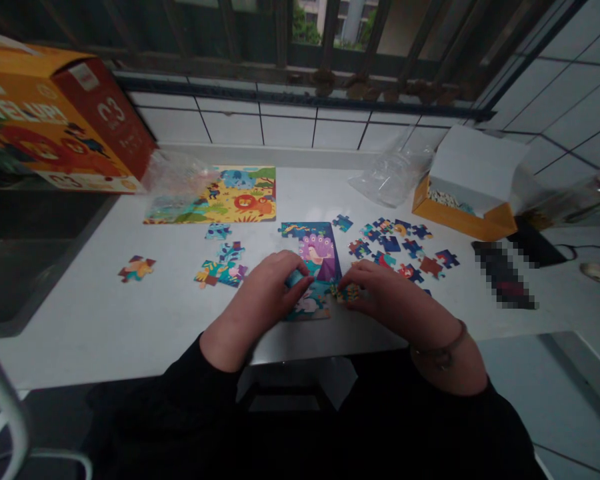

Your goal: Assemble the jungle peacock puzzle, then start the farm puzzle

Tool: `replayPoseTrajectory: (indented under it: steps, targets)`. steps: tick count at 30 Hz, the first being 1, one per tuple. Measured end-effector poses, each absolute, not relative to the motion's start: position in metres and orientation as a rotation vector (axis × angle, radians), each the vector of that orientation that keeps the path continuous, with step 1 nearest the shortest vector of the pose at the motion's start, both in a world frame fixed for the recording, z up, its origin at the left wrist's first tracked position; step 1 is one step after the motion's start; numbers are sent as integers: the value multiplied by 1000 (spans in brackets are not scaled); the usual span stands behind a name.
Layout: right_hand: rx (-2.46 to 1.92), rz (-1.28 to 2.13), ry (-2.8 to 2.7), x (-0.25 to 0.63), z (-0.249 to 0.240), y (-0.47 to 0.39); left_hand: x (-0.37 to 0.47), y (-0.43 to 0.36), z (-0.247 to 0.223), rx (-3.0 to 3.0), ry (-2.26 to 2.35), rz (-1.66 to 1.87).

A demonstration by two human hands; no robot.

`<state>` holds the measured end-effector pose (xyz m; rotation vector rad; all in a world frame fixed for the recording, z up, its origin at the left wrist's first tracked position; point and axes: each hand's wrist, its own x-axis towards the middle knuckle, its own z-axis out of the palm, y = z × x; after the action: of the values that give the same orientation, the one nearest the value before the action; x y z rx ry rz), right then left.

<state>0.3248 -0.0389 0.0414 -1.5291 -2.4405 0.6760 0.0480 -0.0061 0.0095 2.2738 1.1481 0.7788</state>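
Note:
A partly joined jigsaw puzzle [317, 250] with a purple creature lies on the white counter. Over its left side is my left hand [275, 287], closed, with thumb and forefinger pinching a small light-blue piece. My right hand [367, 287] is closed at the puzzle's right edge, its fingers on a patterned puzzle piece [349, 293]. Loose dark-blue pieces [390, 244] are scattered beyond my right hand. To the left of my left hand lie joined teal and yellow pieces [223, 268], and an orange-brown piece [137, 268] sits farther left.
A yellow picture sheet [250, 193] lies at the back left beside a large orange box [100, 113]. Clear plastic bags [387, 177] rest near the wall. An open yellow box [463, 213] stands at the back right. A sink [25, 260] borders the counter's left side.

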Motion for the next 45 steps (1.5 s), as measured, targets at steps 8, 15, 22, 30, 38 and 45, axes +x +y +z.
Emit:
replayPoseTrajectory:
  steps: [8,15,22,30,38,45]
  targets:
    - [-1489,851,-2541,313,50,-39,45,1,-17,2509,934,488]
    - [-1543,821,-2524,309,46,-41,45,-3,-9,2514,968,449]
    - [-1553,809,-2526,309,44,-41,49,-6,-5,2519,1001,411]
    - [-1481,732,-2552,309,44,-39,48,-7,-3,2518,1018,396]
    - [-1449,818,-2543,312,47,-38,47,-8,-5,2531,1007,425]
    - [-1464,776,-2549,317,38,-39,49,-9,-1,2524,1018,411]
